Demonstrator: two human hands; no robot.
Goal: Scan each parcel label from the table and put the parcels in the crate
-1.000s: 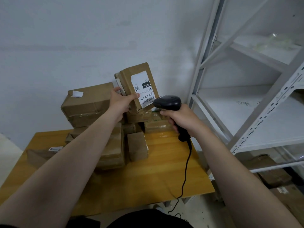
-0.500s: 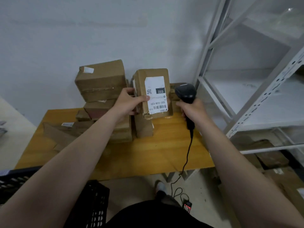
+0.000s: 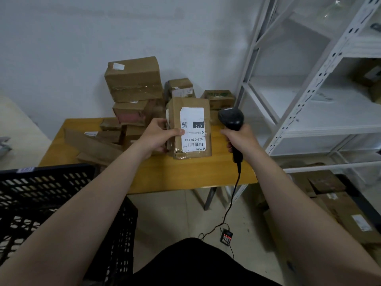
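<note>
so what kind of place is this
Likely a parcel sorting or stock room: taped parcels piled on a table, a corded scanner in the right hand, plus a black crate and white metal shelving.

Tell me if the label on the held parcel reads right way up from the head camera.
No: the label on the parcel in the left hand shows its 032 print upside down.
</note>
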